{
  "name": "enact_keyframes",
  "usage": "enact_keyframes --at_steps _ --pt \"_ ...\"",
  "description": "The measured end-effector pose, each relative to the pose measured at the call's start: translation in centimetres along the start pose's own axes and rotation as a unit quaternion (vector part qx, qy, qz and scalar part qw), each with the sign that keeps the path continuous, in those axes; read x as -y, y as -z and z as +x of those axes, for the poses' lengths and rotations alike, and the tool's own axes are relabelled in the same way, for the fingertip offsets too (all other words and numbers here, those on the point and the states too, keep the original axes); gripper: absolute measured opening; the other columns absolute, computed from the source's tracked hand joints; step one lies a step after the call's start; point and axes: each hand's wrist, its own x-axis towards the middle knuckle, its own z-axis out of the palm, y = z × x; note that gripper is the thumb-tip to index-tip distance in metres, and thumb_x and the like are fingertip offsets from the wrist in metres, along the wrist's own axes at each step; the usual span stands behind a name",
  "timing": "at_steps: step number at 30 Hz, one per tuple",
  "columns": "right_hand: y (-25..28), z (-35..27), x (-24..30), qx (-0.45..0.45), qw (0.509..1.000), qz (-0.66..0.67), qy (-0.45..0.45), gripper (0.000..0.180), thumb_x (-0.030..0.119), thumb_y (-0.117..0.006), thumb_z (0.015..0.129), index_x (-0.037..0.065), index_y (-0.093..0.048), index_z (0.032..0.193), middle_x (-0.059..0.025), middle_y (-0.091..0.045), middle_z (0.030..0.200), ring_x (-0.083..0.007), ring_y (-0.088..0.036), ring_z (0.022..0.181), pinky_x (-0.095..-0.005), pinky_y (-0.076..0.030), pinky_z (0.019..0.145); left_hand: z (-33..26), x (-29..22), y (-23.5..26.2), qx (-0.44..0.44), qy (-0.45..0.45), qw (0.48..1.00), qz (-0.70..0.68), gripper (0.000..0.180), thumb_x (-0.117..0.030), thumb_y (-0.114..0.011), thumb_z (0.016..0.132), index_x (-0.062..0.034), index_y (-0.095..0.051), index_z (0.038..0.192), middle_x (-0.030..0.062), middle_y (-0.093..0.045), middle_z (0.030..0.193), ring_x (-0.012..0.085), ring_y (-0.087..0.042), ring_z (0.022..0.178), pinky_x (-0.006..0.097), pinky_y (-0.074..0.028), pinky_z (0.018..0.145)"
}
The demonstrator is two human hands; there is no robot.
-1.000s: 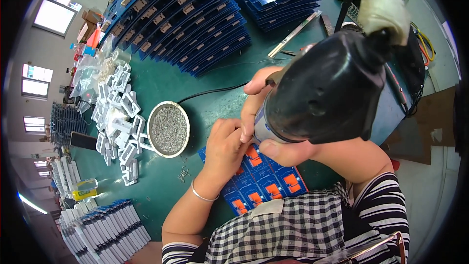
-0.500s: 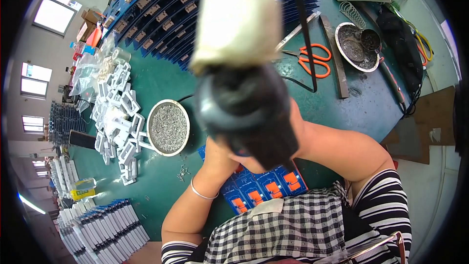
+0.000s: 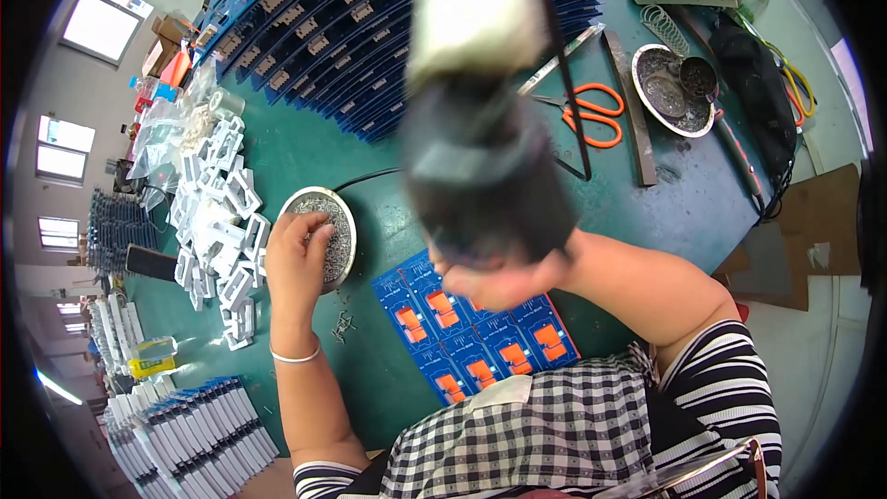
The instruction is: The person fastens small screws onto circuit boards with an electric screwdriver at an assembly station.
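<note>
My left hand (image 3: 296, 263) dips into a round white bowl (image 3: 351, 245) of small metal screws (image 3: 317, 207). Its thumb and fingers are drawn together among them; whatever they pinch is hidden. My right hand (image 3: 513, 285) grips a corded electric screwdriver (image 3: 490, 162), black with a pale upper end, blurred and close to the camera. Under it, against my checked apron, lies a blue circuit board panel (image 3: 455, 351) with several orange rectangular patches. The screwdriver's tip is out of sight behind its body and my hand.
White plastic frames (image 3: 222, 212) are heaped left of the bowl, loose screws (image 3: 343, 325) below it. Stacked blue boards (image 3: 323, 28) fill the back. Orange-handled scissors (image 3: 596, 115), a metal bar (image 3: 630, 111) and a dish (image 3: 679, 125) lie at right. The driver's black cord (image 3: 575, 111) hangs behind it.
My left hand has left the board beside the screwdriver and moved left into the screw bowl. The screwdriver has shifted slightly right, and more of the board shows.
</note>
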Motion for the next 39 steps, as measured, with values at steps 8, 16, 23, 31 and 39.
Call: enact_keyframes --at_steps 8,16,23,31,39 --pt "3.8 -1.4 0.1 -0.131 0.971 0.199 0.023 0.059 0.034 -0.065 0.078 0.007 -0.036 0.121 -0.0106 -0.056 0.077 -0.0211 -0.059 0.066 -0.0340 -0.050 0.061 1.0 -0.4 -0.5 0.042 0.035 0.997 0.045 0.009 -0.007 -0.066 0.076 -0.0029 -0.064 0.085 0.0108 -0.060 0.082 0.0277 -0.059 0.075 0.036 -0.046 0.067" --pt "5.9 -3.5 1.0 -0.179 0.953 0.199 0.143 0.056 0.026 -0.063 0.077 0.006 -0.035 0.121 -0.0137 -0.057 0.077 -0.0210 -0.060 0.064 -0.0323 -0.052 0.061 0.7 1.2 0.6 0.002 0.088 0.996 0.002 0.007 -0.004 -0.066 0.076 -0.0007 -0.063 0.082 0.0110 -0.061 0.074 0.0204 -0.061 0.064 0.030 -0.047 0.061" --pt "6.2 -3.9 0.3 -0.197 0.966 0.147 0.085 0.057 0.040 -0.059 0.079 0.013 -0.036 0.123 -0.0064 -0.054 0.075 -0.0201 -0.058 0.061 -0.0340 -0.048 0.060 0.8 1.4 1.0 -0.023 0.096 0.995 0.009 0.007 -0.001 -0.065 0.077 -0.0020 -0.063 0.084 0.0099 -0.064 0.077 0.0191 -0.062 0.065 0.027 -0.048 0.060" --pt "6.2 -4.3 0.0 -0.211 0.962 0.155 0.072 0.059 0.038 -0.059 0.078 0.014 -0.034 0.125 -0.0068 -0.054 0.075 -0.0203 -0.058 0.062 -0.0339 -0.048 0.061 -0.1 -11.0 -4.1 0.103 -0.167 0.962 -0.192 0.017 0.006 -0.067 0.070 -0.0045 -0.066 0.084 0.0078 -0.064 0.080 0.0201 -0.062 0.072 0.028 -0.049 0.062" --pt "6.8 -4.6 0.7 -0.206 0.958 0.180 0.083 0.061 0.037 -0.062 0.077 0.012 -0.035 0.126 -0.0080 -0.055 0.076 -0.0213 -0.059 0.063 -0.0338 -0.050 0.062 -0.5 -12.5 -7.2 0.144 -0.179 0.960 -0.162 0.016 0.001 -0.071 0.067 -0.0050 -0.065 0.081 0.0079 -0.063 0.079 0.0233 -0.062 0.072 0.032 -0.049 0.063"
